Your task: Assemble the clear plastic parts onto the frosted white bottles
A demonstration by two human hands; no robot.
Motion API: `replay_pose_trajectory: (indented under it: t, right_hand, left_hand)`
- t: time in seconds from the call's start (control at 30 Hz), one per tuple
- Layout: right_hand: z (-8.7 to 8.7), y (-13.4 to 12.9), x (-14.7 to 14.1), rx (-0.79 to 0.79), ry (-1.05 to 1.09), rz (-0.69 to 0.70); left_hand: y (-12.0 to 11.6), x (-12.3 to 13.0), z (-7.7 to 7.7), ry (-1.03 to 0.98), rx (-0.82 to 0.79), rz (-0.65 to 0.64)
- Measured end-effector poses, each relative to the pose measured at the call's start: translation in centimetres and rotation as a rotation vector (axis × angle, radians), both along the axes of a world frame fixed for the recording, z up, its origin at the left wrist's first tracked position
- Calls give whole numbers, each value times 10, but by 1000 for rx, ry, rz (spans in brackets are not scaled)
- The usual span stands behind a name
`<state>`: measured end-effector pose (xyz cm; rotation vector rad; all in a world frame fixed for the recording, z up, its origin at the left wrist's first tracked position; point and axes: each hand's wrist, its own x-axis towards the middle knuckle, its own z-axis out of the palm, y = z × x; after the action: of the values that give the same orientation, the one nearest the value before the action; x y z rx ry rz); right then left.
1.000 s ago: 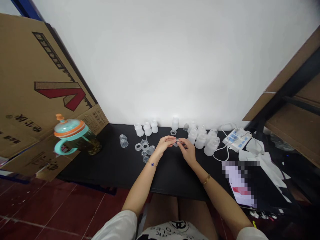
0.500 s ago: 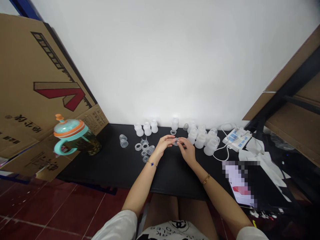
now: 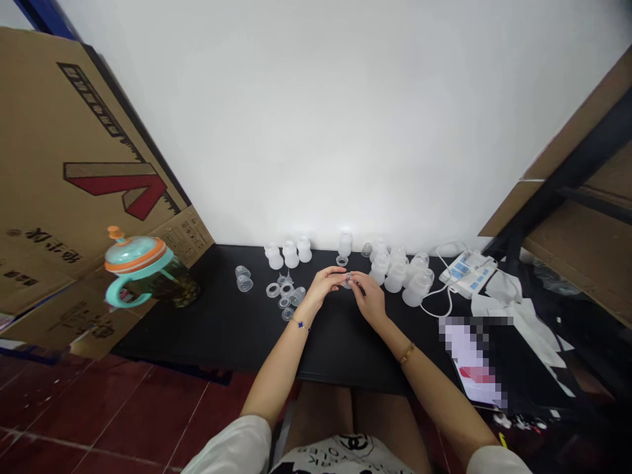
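Between my two hands, above the black table (image 3: 232, 336), is a small clear ring-like piece (image 3: 347, 281). My left hand (image 3: 326, 284) pinches it from the left, fingers pressed together. From the right, my right hand (image 3: 368, 293) grips the same piece with thumb and fingers, which partly cover it. A white bottle (image 3: 344, 243) stands just behind, with a clear ring (image 3: 342, 261) lying before it. Several clear rings and nipples (image 3: 285, 303) lie left of my left hand. Beside my right hand stands a group of capped white bottles (image 3: 395, 273).
Three open white bottles (image 3: 289, 253) stand near the wall. Clear domed caps (image 3: 243, 280) lie farther left. A teal-lidded jug (image 3: 148, 270) stands beside a large cardboard box (image 3: 44, 131). At right are a power strip (image 3: 467, 271), white cables, papers and a tablet-like device (image 3: 474, 368).
Both hands stay almost in place around the clear piece, with only a slight shift of the fingers. The whole view has moved very slightly.
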<state>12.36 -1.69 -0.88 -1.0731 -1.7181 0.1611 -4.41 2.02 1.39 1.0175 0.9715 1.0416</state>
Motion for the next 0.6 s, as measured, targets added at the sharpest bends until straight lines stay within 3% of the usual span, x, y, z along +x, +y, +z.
replay_pose_trajectory:
  t: [0.6]
  right_hand:
    - [-1, 1, 1, -72, 116, 17]
  left_hand:
    - [-3, 1, 1, 18, 30, -26]
